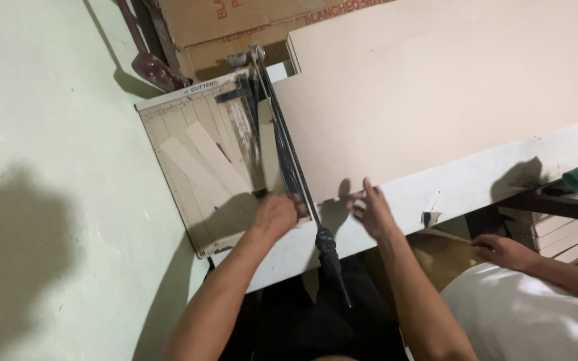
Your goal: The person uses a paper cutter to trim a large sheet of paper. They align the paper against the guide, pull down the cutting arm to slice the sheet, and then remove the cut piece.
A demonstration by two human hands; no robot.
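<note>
Beige card sheet (pixel 436 93) just beyond R hand (pixel 371 212) fingers (pixel 369 189)

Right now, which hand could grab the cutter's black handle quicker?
Probably the right hand. It hovers open beside the big tan sheet, holding nothing, close to the black handle. The left hand is pressing down on the paper cutter by the blade.

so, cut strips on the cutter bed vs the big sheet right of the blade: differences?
The strips are narrow; the sheet is broad. The strips lie slanted on the cutter bed, left of the blade arm; the sheet spreads over the white table to its right. Both are flat, pale beige.
</note>
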